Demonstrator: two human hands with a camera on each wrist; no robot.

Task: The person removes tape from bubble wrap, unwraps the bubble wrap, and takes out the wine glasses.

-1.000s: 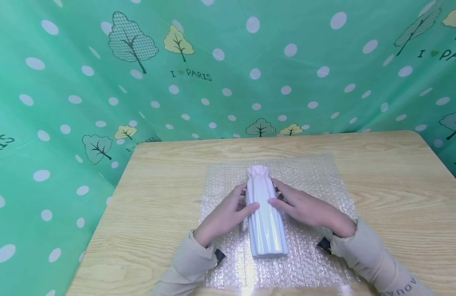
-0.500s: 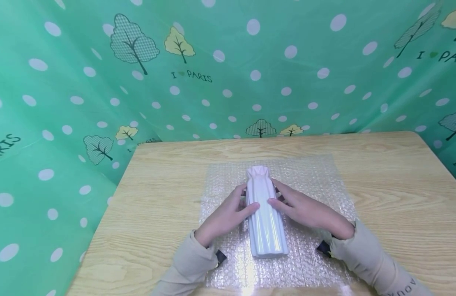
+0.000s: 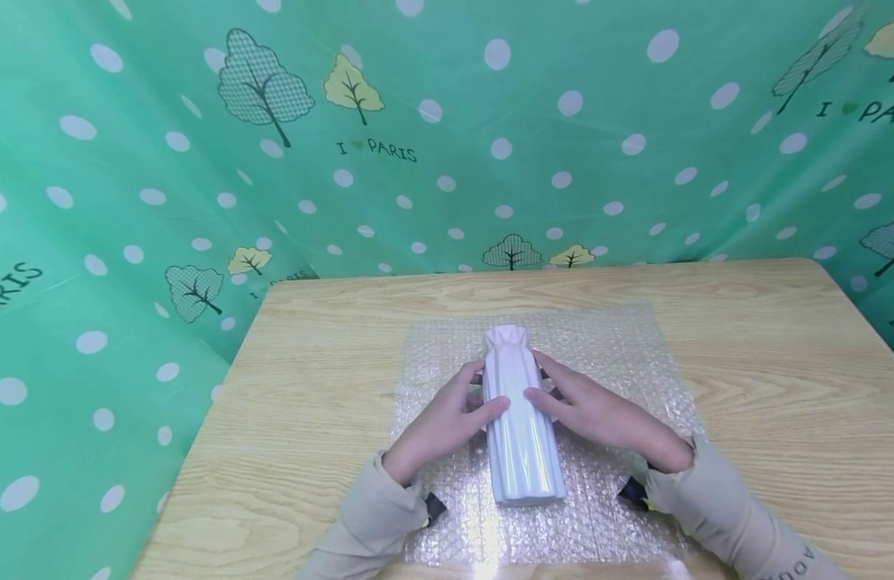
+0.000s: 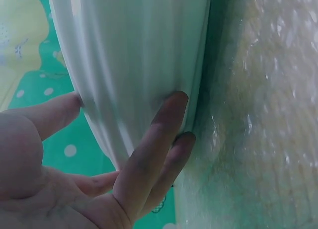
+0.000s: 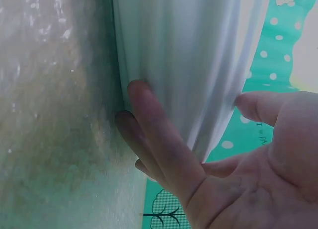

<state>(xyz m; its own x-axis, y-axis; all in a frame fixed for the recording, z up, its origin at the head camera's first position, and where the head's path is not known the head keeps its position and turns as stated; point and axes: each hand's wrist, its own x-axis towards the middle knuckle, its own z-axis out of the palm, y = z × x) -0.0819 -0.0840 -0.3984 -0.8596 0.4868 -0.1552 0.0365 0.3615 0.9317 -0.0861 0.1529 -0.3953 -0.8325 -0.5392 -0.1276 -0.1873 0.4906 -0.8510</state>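
Observation:
A glossy fluted vase (image 3: 523,451), pinkish at its narrow pleated neck and pale blue toward its base, lies on its side on a sheet of bubble wrap (image 3: 599,515). Its neck points to the far side of the table. My left hand (image 3: 447,415) holds it from the left, thumb on top and fingers along the side. From the right, my right hand (image 3: 599,407) grips it the same way. Both wrist views show fingertips against the vase's ribbed wall (image 4: 134,50), low and close to the bubble wrap (image 5: 54,114).
The bubble wrap lies flat on a light wood-grain table (image 3: 295,419), reaching close to the near edge. Behind and to the left hangs a green dotted curtain (image 3: 389,217) printed with trees. Dark straps (image 3: 434,507) show at both sleeve cuffs.
Both hands keep their hold and the vase stays in place. Only a slight shift of the head view shows.

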